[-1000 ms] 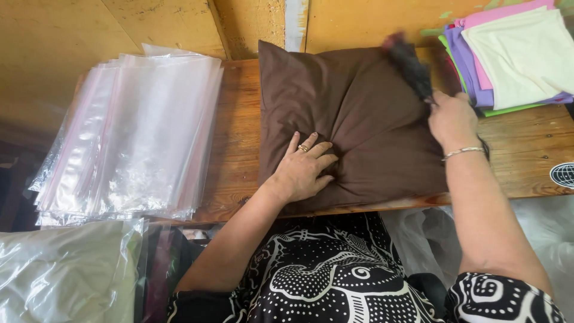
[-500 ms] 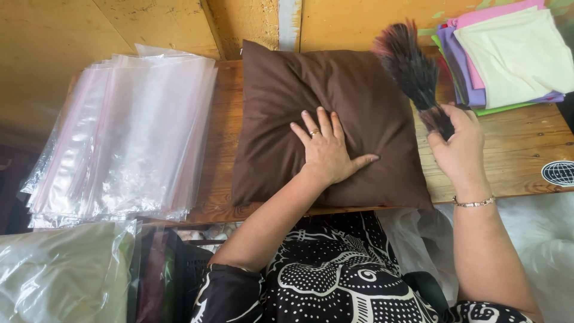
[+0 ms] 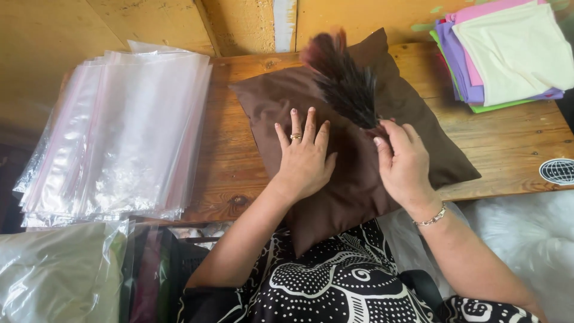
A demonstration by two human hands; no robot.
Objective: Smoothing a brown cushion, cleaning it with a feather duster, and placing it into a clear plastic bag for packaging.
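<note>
The left hand [image 3: 304, 157] lies flat with fingers spread on the brown cushion [image 3: 359, 143], which sits askew on the wooden table [image 3: 514, 149] with a corner hanging off its near edge, while the right hand [image 3: 403, 162] just beside it grips a dark feather duster [image 3: 344, 84], with clear plastic bags [image 3: 119, 131] stacked left and folded cloths [image 3: 508, 54] far right

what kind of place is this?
Likely a small home workshop for packing cushions: a wooden table with a stack of clear plastic bags, folded coloured fabric, and a brown cushion being brushed.
</note>
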